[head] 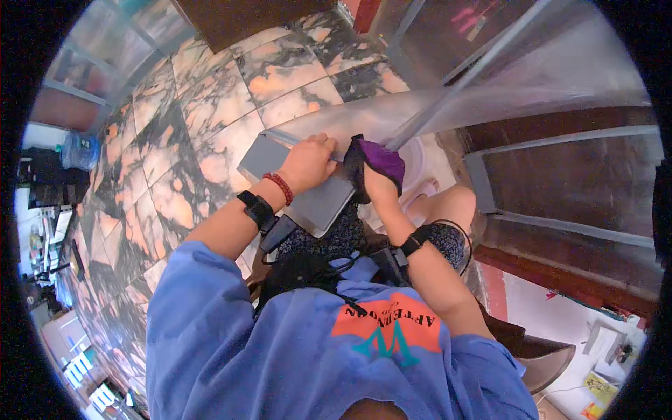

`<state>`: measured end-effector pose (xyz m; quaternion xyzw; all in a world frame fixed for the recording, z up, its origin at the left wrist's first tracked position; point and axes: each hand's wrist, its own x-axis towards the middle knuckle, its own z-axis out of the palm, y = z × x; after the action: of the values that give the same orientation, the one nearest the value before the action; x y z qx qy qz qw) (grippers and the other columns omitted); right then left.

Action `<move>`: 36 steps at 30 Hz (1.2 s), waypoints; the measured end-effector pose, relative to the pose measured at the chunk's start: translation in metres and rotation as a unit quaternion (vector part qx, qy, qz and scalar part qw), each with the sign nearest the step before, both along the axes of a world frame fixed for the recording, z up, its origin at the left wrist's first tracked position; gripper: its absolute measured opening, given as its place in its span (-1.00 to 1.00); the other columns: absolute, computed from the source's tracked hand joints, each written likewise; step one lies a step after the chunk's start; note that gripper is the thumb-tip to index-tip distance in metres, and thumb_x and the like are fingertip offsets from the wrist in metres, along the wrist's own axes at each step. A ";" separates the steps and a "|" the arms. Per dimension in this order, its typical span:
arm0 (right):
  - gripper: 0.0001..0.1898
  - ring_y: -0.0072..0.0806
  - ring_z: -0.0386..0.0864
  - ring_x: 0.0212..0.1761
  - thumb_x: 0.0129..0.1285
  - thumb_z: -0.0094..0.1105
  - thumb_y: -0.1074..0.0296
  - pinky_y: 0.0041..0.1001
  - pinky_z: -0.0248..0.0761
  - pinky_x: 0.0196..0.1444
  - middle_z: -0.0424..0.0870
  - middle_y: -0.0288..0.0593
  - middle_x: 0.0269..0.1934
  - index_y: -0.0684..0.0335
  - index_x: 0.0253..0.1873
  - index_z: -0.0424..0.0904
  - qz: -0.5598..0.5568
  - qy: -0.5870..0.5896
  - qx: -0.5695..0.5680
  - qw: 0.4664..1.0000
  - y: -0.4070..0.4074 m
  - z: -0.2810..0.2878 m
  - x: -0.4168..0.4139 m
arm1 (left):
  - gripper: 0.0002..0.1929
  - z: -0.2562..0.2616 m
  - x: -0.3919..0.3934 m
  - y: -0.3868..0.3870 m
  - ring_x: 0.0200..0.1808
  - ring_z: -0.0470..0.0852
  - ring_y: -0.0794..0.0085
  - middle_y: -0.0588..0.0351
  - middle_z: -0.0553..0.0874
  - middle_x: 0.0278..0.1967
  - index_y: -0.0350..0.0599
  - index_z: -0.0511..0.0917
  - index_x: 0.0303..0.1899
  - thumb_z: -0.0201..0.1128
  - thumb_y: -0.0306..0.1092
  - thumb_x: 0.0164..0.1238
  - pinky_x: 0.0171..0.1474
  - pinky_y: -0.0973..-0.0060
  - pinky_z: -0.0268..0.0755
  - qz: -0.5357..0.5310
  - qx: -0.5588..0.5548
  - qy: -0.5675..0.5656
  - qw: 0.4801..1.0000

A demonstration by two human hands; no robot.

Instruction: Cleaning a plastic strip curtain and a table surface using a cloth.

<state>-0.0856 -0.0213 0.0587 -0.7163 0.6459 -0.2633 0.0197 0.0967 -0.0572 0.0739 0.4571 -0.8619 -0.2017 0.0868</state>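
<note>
A flat grey panel (318,206) lies tilted across the lap, its far part reaching out over the tiled floor. My left hand (311,161) rests on the panel, fingers curled at its far edge; whether they grip it cannot be told. Held in my right hand (379,181) is a purple cloth with black edging (379,161), which covers most of the fingers at the panel's right end. Just beyond the cloth, a long grey bar (446,100) slants up to the right, with a translucent sheet around it. A pale round basin (416,160) shows partly behind the cloth.
Marbled tiles (210,115) cover the floor ahead and to the left. Dark brown panels with grey frames (567,181) stand close on the right. A brown board (252,21) is at the top. Shelves with various items (52,231) line the far left.
</note>
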 end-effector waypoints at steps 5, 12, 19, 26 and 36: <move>-0.72 -0.10 0.69 -0.18 0.29 0.12 0.33 -0.28 0.51 -0.11 0.71 0.00 -0.17 0.13 0.07 0.66 0.023 -0.094 0.080 0.992 0.010 0.012 -0.022 | -0.53 -0.014 0.018 0.009 0.10 0.55 -0.03 -0.10 0.57 0.02 -0.19 0.46 0.09 0.34 -0.31 0.13 0.15 0.18 0.46 0.081 -0.055 0.101 0.990; -0.69 -0.15 0.68 -0.08 0.33 0.13 0.24 -0.32 0.48 -0.01 0.72 -0.03 -0.13 0.09 0.13 0.65 -0.001 -0.091 0.163 0.982 0.018 0.025 -0.032 | -0.50 -0.006 0.026 0.000 0.17 0.51 0.04 -0.04 0.54 0.08 -0.14 0.45 0.11 0.35 -0.37 0.08 0.18 0.19 0.43 0.125 -0.051 0.146 0.980; -0.68 -0.22 0.65 0.00 0.33 0.18 0.19 -0.34 0.46 0.04 0.71 -0.05 -0.04 0.14 0.11 0.64 0.013 -0.152 0.217 0.964 0.031 0.040 -0.030 | -0.61 -0.003 0.010 -0.007 -0.01 0.65 0.15 -0.04 0.61 0.01 -0.22 0.47 0.04 0.30 -0.32 0.20 0.06 0.31 0.53 0.226 0.033 0.241 0.943; -0.69 -0.45 0.59 -0.02 0.29 0.28 0.35 -0.45 0.43 0.06 0.69 -0.24 -0.08 0.33 0.09 0.64 -0.066 -0.354 0.245 0.900 0.040 0.043 -0.020 | -0.43 0.012 -0.004 0.001 -0.10 0.72 0.21 -0.09 0.67 -0.02 -0.30 0.46 0.12 0.19 0.10 0.43 -0.02 0.34 0.63 0.239 0.715 0.376 0.539; -0.73 -0.44 0.58 0.01 0.32 0.23 0.44 -0.46 0.41 0.12 0.67 -0.19 -0.03 0.36 0.08 0.65 0.031 -0.441 0.120 0.889 0.050 0.045 -0.035 | -0.51 -0.010 -0.020 -0.047 0.33 0.45 0.07 -0.21 0.45 0.30 -0.37 0.28 0.31 -0.05 -0.14 0.60 0.39 0.21 0.33 0.239 0.544 0.704 0.389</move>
<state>-0.1207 0.0283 0.1033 -0.5380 0.5746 -0.4719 0.3970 0.0772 -0.1039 0.0644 0.2892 -0.0554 -0.8482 0.4403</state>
